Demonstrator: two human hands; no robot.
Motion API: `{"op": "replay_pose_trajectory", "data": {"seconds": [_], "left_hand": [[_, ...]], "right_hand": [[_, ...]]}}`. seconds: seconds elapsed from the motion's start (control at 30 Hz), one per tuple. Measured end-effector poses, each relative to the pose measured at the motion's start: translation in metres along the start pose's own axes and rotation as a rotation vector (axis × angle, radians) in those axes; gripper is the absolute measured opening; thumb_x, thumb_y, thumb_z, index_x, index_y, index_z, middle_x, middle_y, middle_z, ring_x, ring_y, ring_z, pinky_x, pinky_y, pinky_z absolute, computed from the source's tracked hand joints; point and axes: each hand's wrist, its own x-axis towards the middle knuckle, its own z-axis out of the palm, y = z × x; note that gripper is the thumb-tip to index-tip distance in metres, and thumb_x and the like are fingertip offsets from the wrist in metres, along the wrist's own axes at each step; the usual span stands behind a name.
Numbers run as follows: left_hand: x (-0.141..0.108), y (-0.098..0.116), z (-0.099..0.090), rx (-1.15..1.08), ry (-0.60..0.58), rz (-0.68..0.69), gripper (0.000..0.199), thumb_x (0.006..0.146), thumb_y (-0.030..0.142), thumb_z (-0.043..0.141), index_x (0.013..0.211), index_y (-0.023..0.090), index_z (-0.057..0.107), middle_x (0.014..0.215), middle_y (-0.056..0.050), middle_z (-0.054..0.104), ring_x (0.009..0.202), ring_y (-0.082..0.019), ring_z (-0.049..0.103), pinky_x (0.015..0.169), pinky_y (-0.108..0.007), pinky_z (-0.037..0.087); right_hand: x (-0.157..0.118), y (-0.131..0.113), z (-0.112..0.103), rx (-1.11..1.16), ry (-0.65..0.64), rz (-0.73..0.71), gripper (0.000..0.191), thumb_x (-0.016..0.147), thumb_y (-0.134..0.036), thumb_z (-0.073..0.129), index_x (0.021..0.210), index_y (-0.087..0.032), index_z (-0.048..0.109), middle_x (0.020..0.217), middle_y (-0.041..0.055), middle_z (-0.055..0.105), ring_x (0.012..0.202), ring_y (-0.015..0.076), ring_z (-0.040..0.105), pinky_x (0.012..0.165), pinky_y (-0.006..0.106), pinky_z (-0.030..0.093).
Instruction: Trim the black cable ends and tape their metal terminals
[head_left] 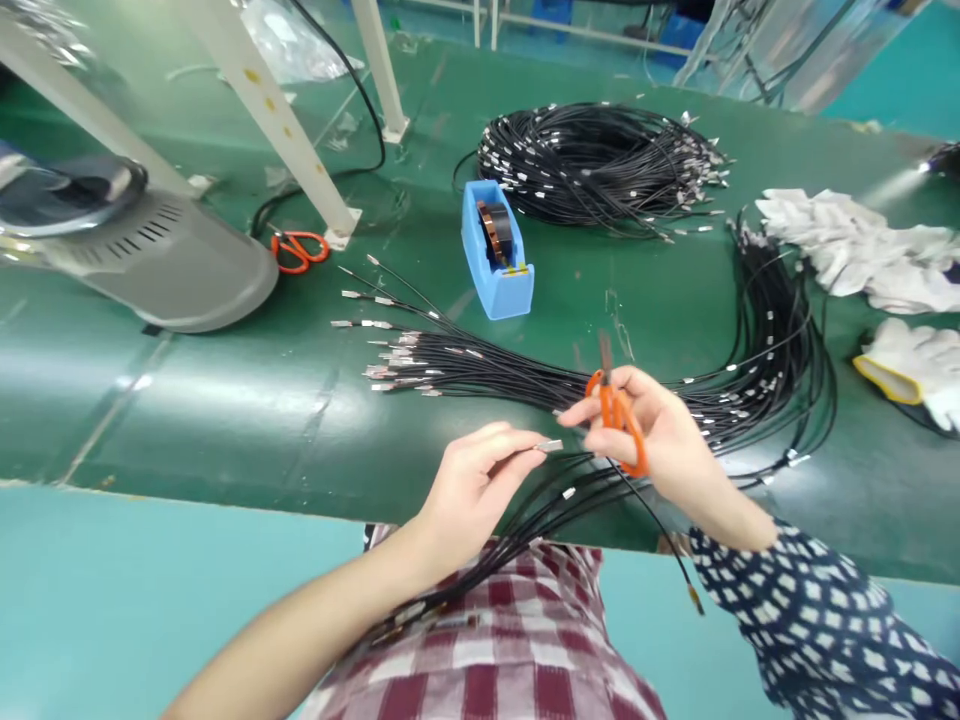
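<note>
My left hand (480,480) pinches a small silvery cable end (550,445) between thumb and fingertips, at the front of the green table. Just to its right, my right hand (649,425) has its fingers through orange-handled scissors (621,420), blades pointing up and away. A long bundle of black cables (510,370) with white-tagged ends lies behind both hands and curves round to the right. More black cables (517,530) run from below the hands over the table edge onto my lap. One loose cable hangs down beneath my right hand, with a brownish tip.
A blue tape dispenser (499,255) stands behind the bundle, near a big coil of black cables (600,165). White gloves (862,245) lie at the right. At the left are a grey machine (180,265), a second pair of orange scissors (300,251) and white metal posts (281,125).
</note>
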Motion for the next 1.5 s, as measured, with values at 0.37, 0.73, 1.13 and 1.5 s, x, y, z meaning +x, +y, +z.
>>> {"op": "replay_pose_trajectory", "data": {"seconds": [0.37, 0.73, 1.13, 1.5], "left_hand": [[0.002, -0.006, 0.010, 0.165, 0.135, 0.300, 0.019, 0.092, 0.007, 0.061, 0.103, 0.019, 0.069, 0.085, -0.001, 0.060, 0.072, -0.010, 0.059, 0.063, -0.020, 0.050], [0.005, 0.002, -0.002, 0.184, -0.084, 0.141, 0.017, 0.098, 0.012, 0.053, 0.101, 0.018, 0.069, 0.086, -0.002, 0.060, 0.076, -0.012, 0.059, 0.069, -0.023, 0.049], [0.005, 0.012, -0.004, 0.228, -0.229, 0.090, 0.018, 0.100, 0.012, 0.048, 0.102, 0.018, 0.064, 0.087, -0.002, 0.057, 0.077, -0.012, 0.055, 0.070, -0.024, 0.046], [0.001, 0.011, -0.002, 0.217, -0.187, 0.092, 0.016, 0.098, 0.011, 0.050, 0.098, 0.019, 0.064, 0.084, -0.001, 0.057, 0.075, -0.012, 0.055, 0.067, -0.024, 0.045]], "right_hand": [[-0.004, 0.005, 0.016, 0.108, 0.034, 0.165, 0.041, 0.064, -0.032, 0.089, 0.089, -0.020, 0.058, 0.070, -0.0044, 0.066, 0.056, 0.0096, 0.059, 0.056, 0.023, 0.048], [-0.029, -0.025, -0.026, -1.010, -0.133, -0.249, 0.031, 0.084, -0.048, 0.070, 0.081, -0.019, 0.057, 0.067, -0.0023, 0.058, 0.059, 0.0122, 0.049, 0.060, 0.027, 0.036], [-0.037, -0.036, -0.032, -1.597, -0.263, -0.603, 0.034, 0.094, -0.043, 0.059, 0.069, -0.021, 0.062, 0.057, -0.0040, 0.064, 0.047, 0.0111, 0.042, 0.066, 0.031, 0.029], [-0.031, -0.034, -0.031, -1.529, -0.297, -0.577, 0.034, 0.095, -0.039, 0.059, 0.068, -0.021, 0.066, 0.051, -0.0026, 0.058, 0.046, 0.0127, 0.034, 0.063, 0.032, 0.026]]}}
